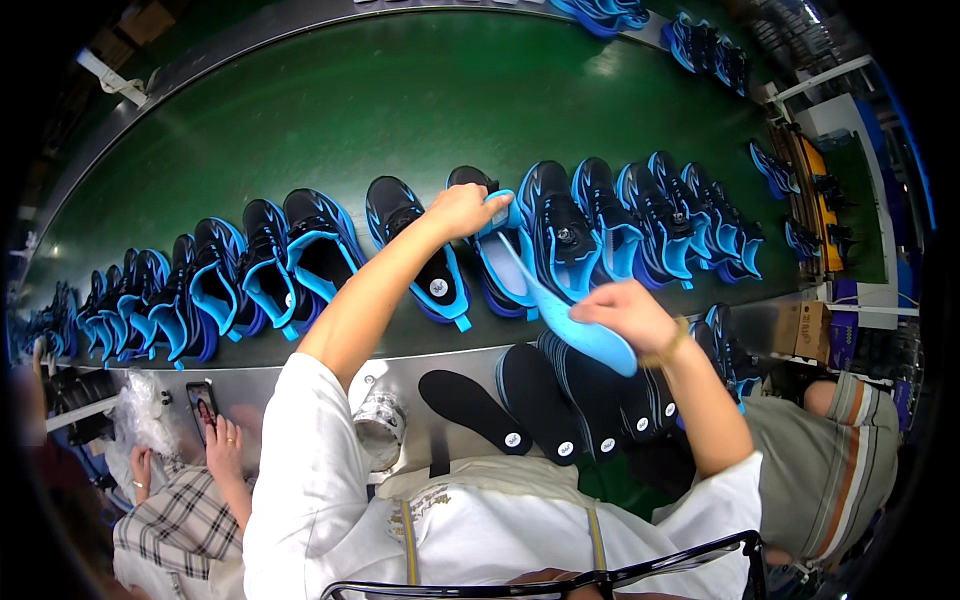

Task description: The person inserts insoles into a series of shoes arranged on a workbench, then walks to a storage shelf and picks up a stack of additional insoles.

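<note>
My left hand (464,211) pinches the pulled-up tongue of a black and blue sneaker (507,283) in the row before me. In my right hand (630,318) is the heel end of an insole (600,346), its light blue underside showing. The insole slants toward the sneaker, its narrow end at the shoe's opening; how far in it reaches I cannot tell. Left of that shoe, partly behind my left forearm, another sneaker (437,283) has a black insole inside. Nearer me lie several black insoles (540,400) with round white stickers, some stacked.
Sneakers (265,262) line the green work surface (400,90) on both sides. A clear plastic container (380,430) stands on the metal edge by my left arm. At lower left another person's hand (226,450) is beside a phone (203,408); someone in shorts (825,470) sits at right.
</note>
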Available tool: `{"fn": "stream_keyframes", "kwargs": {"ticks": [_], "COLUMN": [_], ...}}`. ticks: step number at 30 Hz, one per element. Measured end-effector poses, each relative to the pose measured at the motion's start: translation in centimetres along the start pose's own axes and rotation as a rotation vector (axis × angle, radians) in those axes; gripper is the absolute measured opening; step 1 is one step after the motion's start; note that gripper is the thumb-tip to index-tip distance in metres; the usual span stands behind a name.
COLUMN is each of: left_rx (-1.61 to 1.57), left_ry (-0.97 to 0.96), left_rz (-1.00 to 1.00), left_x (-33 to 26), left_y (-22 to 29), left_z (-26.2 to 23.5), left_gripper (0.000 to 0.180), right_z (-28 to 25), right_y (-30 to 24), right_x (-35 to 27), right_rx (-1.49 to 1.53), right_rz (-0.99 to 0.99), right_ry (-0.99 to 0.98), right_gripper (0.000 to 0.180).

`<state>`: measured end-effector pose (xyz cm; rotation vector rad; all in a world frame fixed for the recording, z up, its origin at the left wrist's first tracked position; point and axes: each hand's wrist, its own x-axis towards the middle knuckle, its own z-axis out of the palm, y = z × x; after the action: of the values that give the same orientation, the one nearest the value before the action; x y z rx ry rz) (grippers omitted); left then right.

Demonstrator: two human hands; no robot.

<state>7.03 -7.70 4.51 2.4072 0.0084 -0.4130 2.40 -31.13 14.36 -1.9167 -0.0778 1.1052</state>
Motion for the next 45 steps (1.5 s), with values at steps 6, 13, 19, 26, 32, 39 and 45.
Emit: {"fn": "stream_keyframes", "kwargs": {"ticks": [6, 13, 19, 26, 32, 39, 45], "left_rx": [-0.088, -0.132, -0.184, -0.164, -0.055, -0.027, -0.151], "left_ry": [-0.012, 0.035, 0.082, 0.063, 0.117, 0.121, 0.139], "left_rz": [-0.012, -0.069, -0.076, -0.082, -0.060, -0.032, -0.042], "left_x": [-0.2, -0.9, -1.4, -0.8, -1.8, -2.0, -1.7], "left_y": [-0.8, -0.8, -0.8, -0.7, 0.2, -0.3, -0.5], "left_z": [0.6, 0.8, 1.3, 1.7, 1.9, 2.0, 2.1], "left_gripper": [0.060, 0.059, 0.059, 0.060, 0.055, 0.053, 0.049], "right_z": [4.6, 8.2, 6.5, 7.7, 7.8, 7.7, 7.1], "right_y": [1.3, 2.5, -0.6, 3.8, 5.4, 3.5, 4.5], "right_x": [9.6, 9.3, 10.0, 14.8, 16.5, 15.8, 17.9], "right_rx": [-0.821, -1.117, -1.169, -1.256, -1.208, -1.658, -1.659], "right_rz": [-0.333, -0.337, 0.004, -0.321, -0.284, -0.041, -0.123], "right_ry": [0.199, 0.567, 0.059, 0.283, 0.273, -0.206, -0.280], "right_gripper": [0.015, 0.023, 0.019, 0.017, 0.019, 0.044, 0.035]}}
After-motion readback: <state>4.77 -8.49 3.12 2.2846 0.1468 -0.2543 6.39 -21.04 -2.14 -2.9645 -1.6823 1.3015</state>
